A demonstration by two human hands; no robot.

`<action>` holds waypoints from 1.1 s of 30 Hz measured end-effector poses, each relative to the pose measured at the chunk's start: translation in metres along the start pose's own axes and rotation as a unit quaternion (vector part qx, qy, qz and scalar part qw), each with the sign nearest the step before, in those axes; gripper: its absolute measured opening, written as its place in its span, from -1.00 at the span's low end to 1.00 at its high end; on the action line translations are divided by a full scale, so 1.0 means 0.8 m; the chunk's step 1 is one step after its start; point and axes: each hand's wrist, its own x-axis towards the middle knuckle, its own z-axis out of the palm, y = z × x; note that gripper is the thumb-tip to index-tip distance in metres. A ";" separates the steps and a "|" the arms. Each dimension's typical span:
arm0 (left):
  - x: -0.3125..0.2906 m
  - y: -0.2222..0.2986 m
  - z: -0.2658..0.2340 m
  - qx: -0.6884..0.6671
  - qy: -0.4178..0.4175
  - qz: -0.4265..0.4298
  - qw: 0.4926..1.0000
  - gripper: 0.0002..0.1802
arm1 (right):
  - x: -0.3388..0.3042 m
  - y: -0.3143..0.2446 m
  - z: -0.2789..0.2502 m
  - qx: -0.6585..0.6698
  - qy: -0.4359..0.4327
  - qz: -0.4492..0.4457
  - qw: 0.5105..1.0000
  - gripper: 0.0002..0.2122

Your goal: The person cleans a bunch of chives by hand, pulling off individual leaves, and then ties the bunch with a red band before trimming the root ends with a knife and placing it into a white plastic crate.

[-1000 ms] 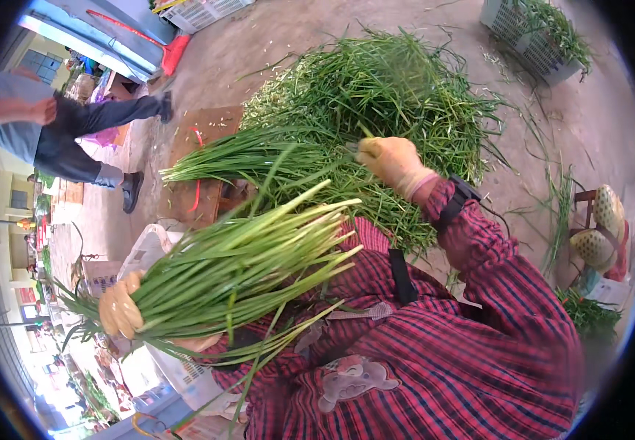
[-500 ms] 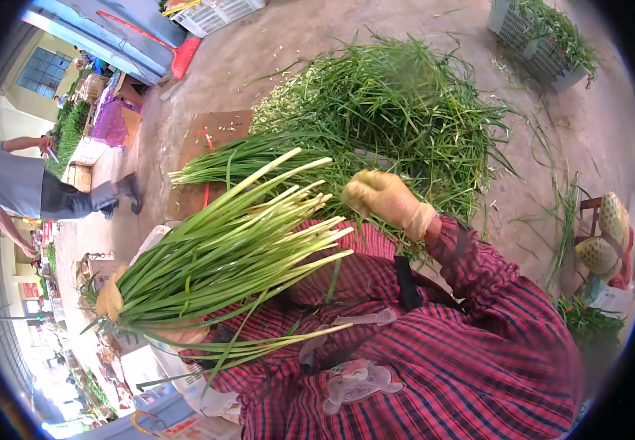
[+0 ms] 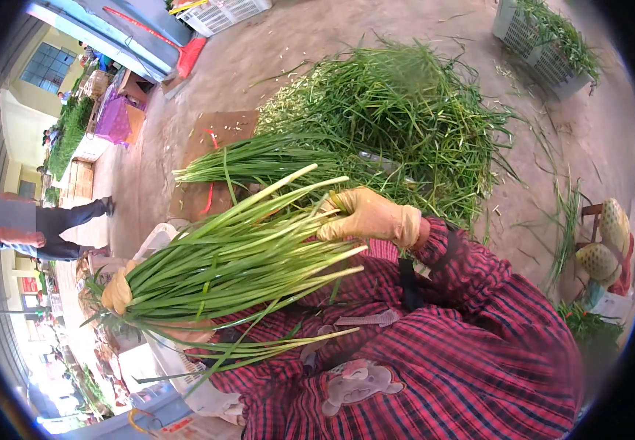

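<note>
My left hand [image 3: 118, 291], in a pale glove, is closed around the leafy end of a large bunch of garlic chives [image 3: 236, 257]. The pale stem ends fan out to the right across my front, and a few stalks hang lower, apart from the rest. My right hand [image 3: 365, 214], also gloved, pinches at the upper stem ends, with a yellowish bit of leaf between its fingers. Beyond the bunch, a second bundle of chives [image 3: 258, 163] lies over a brown board [image 3: 211, 136] with a red tie [image 3: 209, 199] beside it.
A large heap of loose green leaves [image 3: 405, 117] covers the floor ahead. A grey crate of greens [image 3: 534, 51] stands at the far right, a white crate [image 3: 225, 16] at the back. At right is a small stool with dotted cushions [image 3: 600, 260]. A person [image 3: 38, 227] walks at left.
My right hand has moved left and down from above the heap onto the stem ends and closed there. The bunch has shifted slightly right. The walking person has moved further left and down.
</note>
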 end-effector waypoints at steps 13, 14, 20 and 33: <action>0.000 -0.001 -0.009 -0.003 0.006 0.006 1.000 -0.76 | -0.004 0.024 -0.033 0.053 0.045 -0.138 0.988 -0.59; 0.000 -0.001 -0.009 -0.003 0.007 0.005 1.000 -0.76 | 0.006 0.025 -0.024 0.090 0.048 -0.149 0.984 -0.55; -0.009 0.003 -0.008 0.004 0.005 0.012 1.000 -0.76 | 0.017 0.017 -0.024 0.161 0.076 -0.107 0.978 -0.64; -0.005 0.001 -0.011 0.015 0.006 0.009 1.000 -0.74 | 0.024 -0.008 -0.001 0.058 0.015 -0.055 0.997 -0.75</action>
